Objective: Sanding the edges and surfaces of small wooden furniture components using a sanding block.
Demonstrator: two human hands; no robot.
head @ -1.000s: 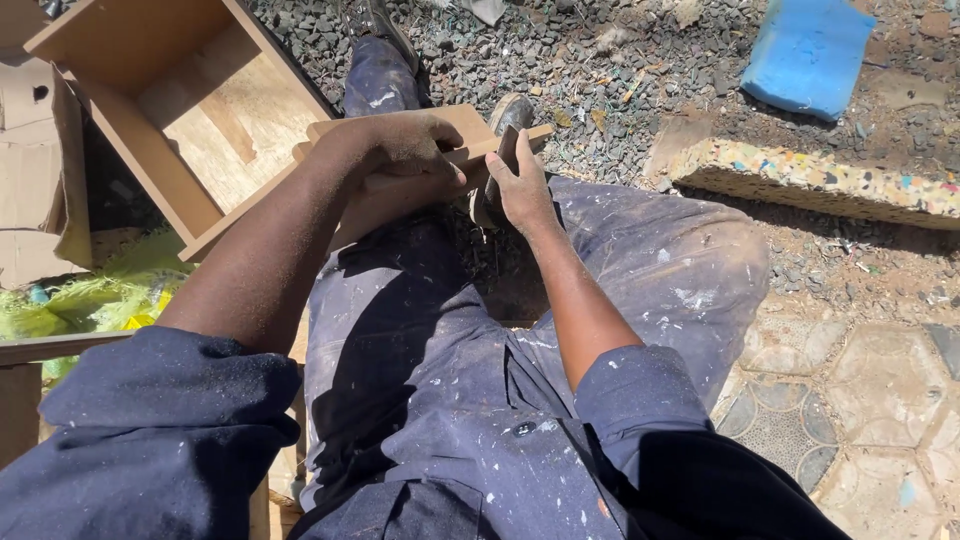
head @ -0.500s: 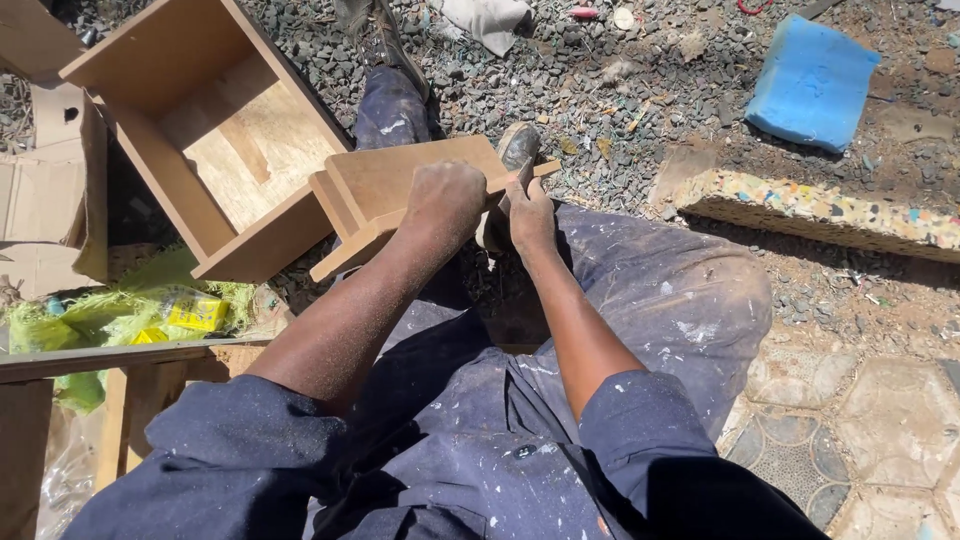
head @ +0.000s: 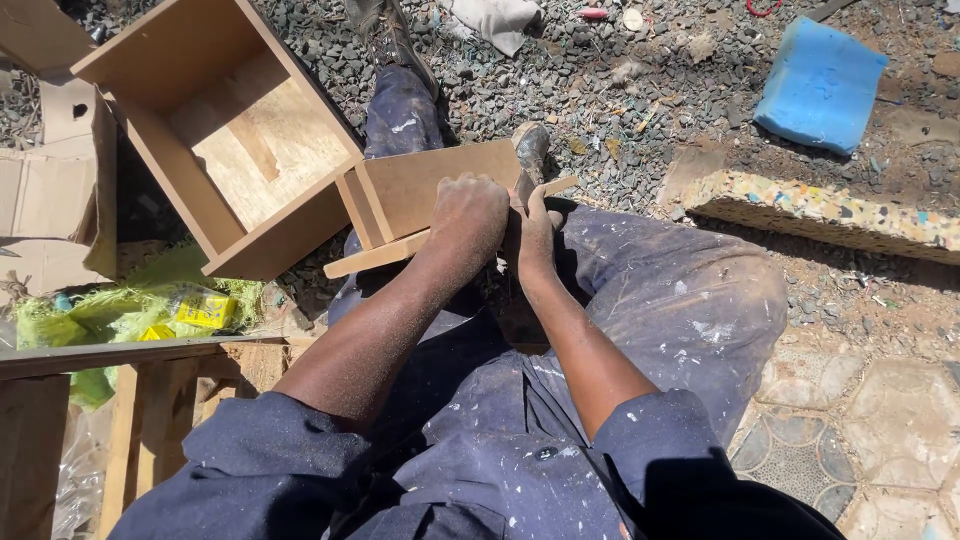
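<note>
My left hand (head: 468, 212) is closed into a fist on top of the small wooden panel (head: 430, 195) that rests across my lap, a little above the middle of the frame. My right hand (head: 535, 240) sits just beside it, fingers curled tight against the panel's near edge; I cannot tell whether something is tucked under them. The panel lies tilted, with a thin strip along its lower edge running from the centre left up toward the right. To its left, touching it, stands an open wooden box (head: 215, 130) in the upper left of the frame. A blue foam block (head: 820, 85) lies on the gravel in the upper right, well apart. Flattened cardboard (head: 50, 190) is at the far left edge.
</note>
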